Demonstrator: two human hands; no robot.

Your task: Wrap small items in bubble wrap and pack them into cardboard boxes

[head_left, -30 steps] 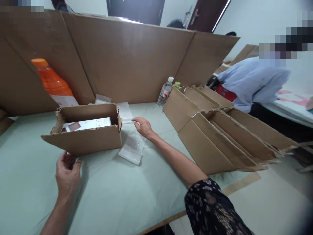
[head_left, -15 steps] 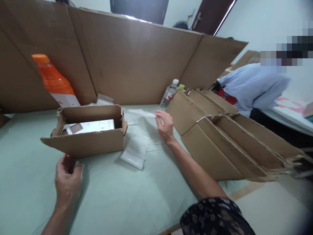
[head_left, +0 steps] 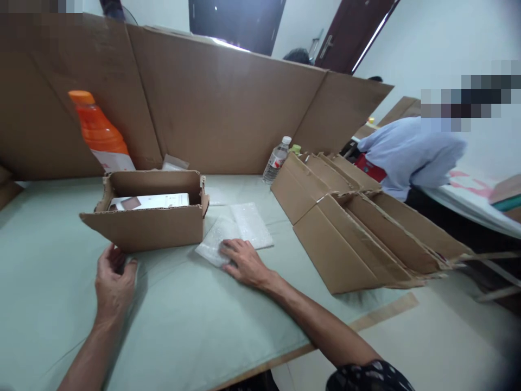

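An open cardboard box (head_left: pixel 146 224) stands on the pale green table (head_left: pixel 195 320) with a white flat packet (head_left: pixel 150 201) inside. My left hand (head_left: pixel 114 282) rests at the box's near bottom edge, fingers curled against it, and what they hold is hidden. My right hand (head_left: pixel 244 263) lies flat with fingers spread on a bubble-wrap bag (head_left: pixel 212 243) just right of the box. A second bubble-wrap sheet (head_left: pixel 251 224) lies beside it, partly overlapping.
A stack of flattened cardboard boxes (head_left: pixel 358 228) lies on the right. A tall cardboard wall (head_left: pixel 220 103) stands behind. An orange bottle (head_left: pixel 100 133) and a clear water bottle (head_left: pixel 277 159) stand at the back. A person in a light blue shirt (head_left: pixel 411 155) bends at the far right.
My right hand lifted a bubble-wrap sheet from behind the box, laid it down right of the box, then came down flat on the nearer bag. My left hand stayed put.
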